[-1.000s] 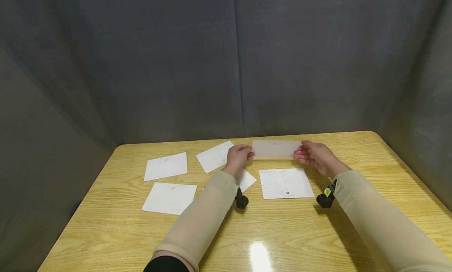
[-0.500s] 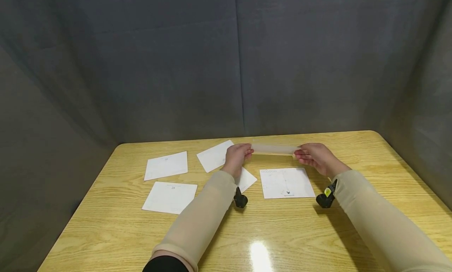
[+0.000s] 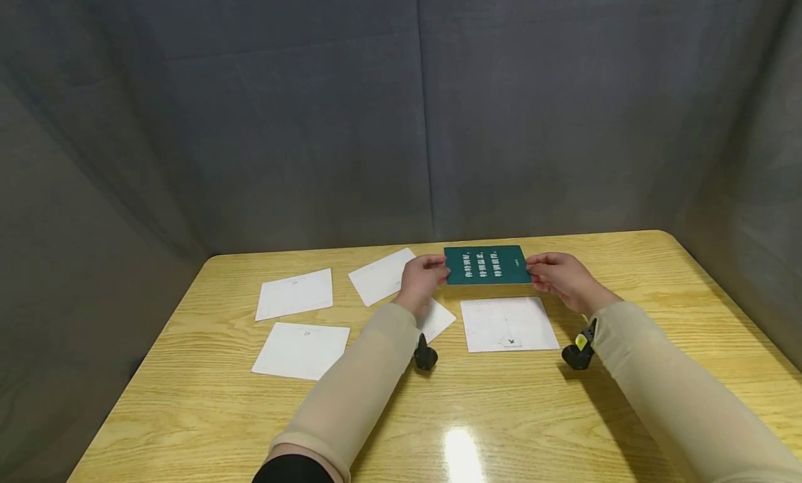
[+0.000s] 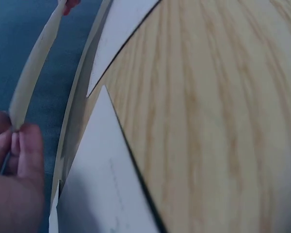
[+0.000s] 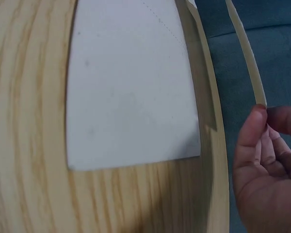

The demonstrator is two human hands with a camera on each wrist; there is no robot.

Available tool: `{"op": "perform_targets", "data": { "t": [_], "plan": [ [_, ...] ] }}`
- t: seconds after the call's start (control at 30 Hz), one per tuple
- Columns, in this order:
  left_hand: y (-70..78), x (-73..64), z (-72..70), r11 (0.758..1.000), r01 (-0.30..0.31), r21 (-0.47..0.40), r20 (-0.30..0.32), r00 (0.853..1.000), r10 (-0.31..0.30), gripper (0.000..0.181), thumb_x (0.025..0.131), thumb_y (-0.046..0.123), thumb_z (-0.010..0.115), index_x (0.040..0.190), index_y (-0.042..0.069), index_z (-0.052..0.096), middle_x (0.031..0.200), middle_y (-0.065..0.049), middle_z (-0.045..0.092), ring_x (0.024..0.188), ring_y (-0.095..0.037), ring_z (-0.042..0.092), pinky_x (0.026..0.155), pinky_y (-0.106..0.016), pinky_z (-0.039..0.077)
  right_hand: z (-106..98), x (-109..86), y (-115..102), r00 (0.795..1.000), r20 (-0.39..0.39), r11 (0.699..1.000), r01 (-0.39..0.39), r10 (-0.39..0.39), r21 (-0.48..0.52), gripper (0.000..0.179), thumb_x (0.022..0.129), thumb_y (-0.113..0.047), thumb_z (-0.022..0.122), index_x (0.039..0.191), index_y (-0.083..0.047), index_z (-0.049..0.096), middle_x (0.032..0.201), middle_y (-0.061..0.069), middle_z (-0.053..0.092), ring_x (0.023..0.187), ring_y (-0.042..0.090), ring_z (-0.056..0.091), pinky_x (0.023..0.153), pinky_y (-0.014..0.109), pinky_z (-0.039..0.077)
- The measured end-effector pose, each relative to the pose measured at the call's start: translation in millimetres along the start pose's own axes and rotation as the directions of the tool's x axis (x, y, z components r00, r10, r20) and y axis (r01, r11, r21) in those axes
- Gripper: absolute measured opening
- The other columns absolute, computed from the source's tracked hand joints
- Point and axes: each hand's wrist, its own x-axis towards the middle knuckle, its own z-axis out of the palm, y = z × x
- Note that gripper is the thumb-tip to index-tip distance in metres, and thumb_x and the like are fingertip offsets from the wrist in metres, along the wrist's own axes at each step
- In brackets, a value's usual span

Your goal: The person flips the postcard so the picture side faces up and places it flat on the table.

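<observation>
A dark green postcard (image 3: 485,265) with lines of white characters is held up over the far part of the table, its printed face toward the head camera. My left hand (image 3: 422,281) pinches its left end between thumb and fingers. At the opposite end my right hand (image 3: 564,280) pinches it the same way. Both wrist views show the card nearly edge-on, as a pale strip (image 4: 36,73) by the left fingers and a thin strip (image 5: 250,58) by the right ones. Below it on the table lies a white card (image 3: 509,325) with a small dark mark.
Several more white cards lie to the left: one at the far left (image 3: 294,295), one nearer (image 3: 301,351), one behind my left hand (image 3: 379,278) and one partly hidden by my left forearm (image 3: 436,321). A grey curtain (image 3: 313,121) hangs behind the wooden table (image 3: 501,413).
The postcard has turned over between my hands: its pale back showed first, then it was nearly edge-on, and now the green printed face shows. The hands have stayed almost in place.
</observation>
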Motion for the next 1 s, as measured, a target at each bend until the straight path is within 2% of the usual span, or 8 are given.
{"op": "perform_targets", "data": {
  "t": [0.13,0.27,0.43,0.53,0.63,0.8,0.9,1.0],
  "plan": [
    [1.1,-1.4,1.2,0.993,-0.032,0.118,-0.037,0.999,0.036,0.020,0.097,-0.002,0.068,0.117,-0.003,0.067,0.107,-0.012,0.066,0.090,-0.021,0.066,0.082,-0.031,0.058,4,1.1,-1,0.999,-0.033,0.999,0.018,-0.019,-0.040,0.033,0.110,-0.011,0.050,0.135,0.011,0.050,0.109,0.010,0.059,0.086,0.014,0.056,0.077,0.021,0.055],
    [3.2,-4.3,2.5,0.980,-0.030,0.198,-0.104,0.993,0.052,0.015,0.095,-0.001,0.069,0.110,-0.001,0.067,0.101,-0.010,0.067,0.084,-0.021,0.067,0.077,-0.031,0.058,11,2.2,-2,0.997,-0.063,0.997,0.032,-0.037,-0.074,0.031,0.109,-0.009,0.049,0.132,0.011,0.052,0.105,0.011,0.058,0.085,0.015,0.054,0.074,0.023,0.052],
    [3.6,-5.1,4.0,0.951,-0.033,0.309,-0.155,0.984,0.085,0.006,0.094,0.003,0.069,0.100,0.002,0.072,0.088,-0.006,0.068,0.074,-0.016,0.064,0.070,-0.029,0.055,18,3.4,-3,0.993,-0.119,0.996,0.013,-0.024,-0.093,0.031,0.109,-0.008,0.050,0.132,0.011,0.053,0.118,0.019,0.056,0.093,0.020,0.053,0.075,0.020,0.051],
    [4.3,-4.7,4.8,0.924,-0.057,0.378,-0.150,0.981,0.122,0.005,0.095,0.005,0.068,0.097,0.003,0.073,0.086,-0.005,0.068,0.074,-0.016,0.063,0.069,-0.029,0.053,20,4.1,-3,0.988,-0.155,0.992,-0.011,-0.009,-0.126,0.031,0.109,-0.009,0.050,0.134,0.010,0.054,0.127,0.023,0.055,0.100,0.023,0.054,0.079,0.020,0.052],
    [5.5,-5.1,6.1,0.903,-0.081,0.422,-0.131,0.980,0.150,0.007,0.096,0.006,0.068,0.098,0.004,0.074,0.089,-0.006,0.070,0.079,-0.019,0.064,0.071,-0.032,0.054,20,5.3,-4,0.984,-0.179,0.986,-0.017,-0.012,-0.164,0.032,0.108,-0.009,0.050,0.134,0.009,0.054,0.130,0.025,0.054,0.104,0.027,0.055,0.085,0.025,0.054],
    [4.8,-9.4,10.4,0.899,-0.059,0.434,-0.097,0.989,0.111,0.013,0.098,0.007,0.067,0.107,0.003,0.075,0.098,-0.006,0.071,0.092,-0.021,0.067,0.081,-0.034,0.056,18,6.3,1,0.982,-0.188,0.977,-0.042,0.002,-0.210,0.031,0.108,-0.008,0.050,0.133,0.010,0.054,0.130,0.027,0.054,0.106,0.030,0.055,0.095,0.036,0.054],
    [3.3,-12.2,13.3,0.898,-0.039,0.438,-0.083,0.993,0.084,0.015,0.099,0.006,0.065,0.109,0.003,0.075,0.101,-0.006,0.071,0.094,-0.020,0.067,0.082,-0.034,0.056,18,7.2,5,0.982,-0.189,0.967,-0.067,0.020,-0.246,0.030,0.107,-0.008,0.051,0.132,0.010,0.055,0.128,0.026,0.054,0.105,0.031,0.056,0.094,0.037,0.054],
    [3.6,-13.1,14.3,0.896,-0.030,0.443,-0.091,0.993,0.078,0.013,0.097,0.003,0.064,0.105,0.004,0.076,0.099,-0.006,0.070,0.092,-0.020,0.066,0.080,-0.034,0.056,18,9.1,6,0.983,-0.184,0.958,-0.068,0.016,-0.279,0.029,0.107,-0.007,0.050,0.130,0.010,0.056,0.126,0.026,0.055,0.104,0.031,0.056,0.090,0.036,0.054]
  ]
}}
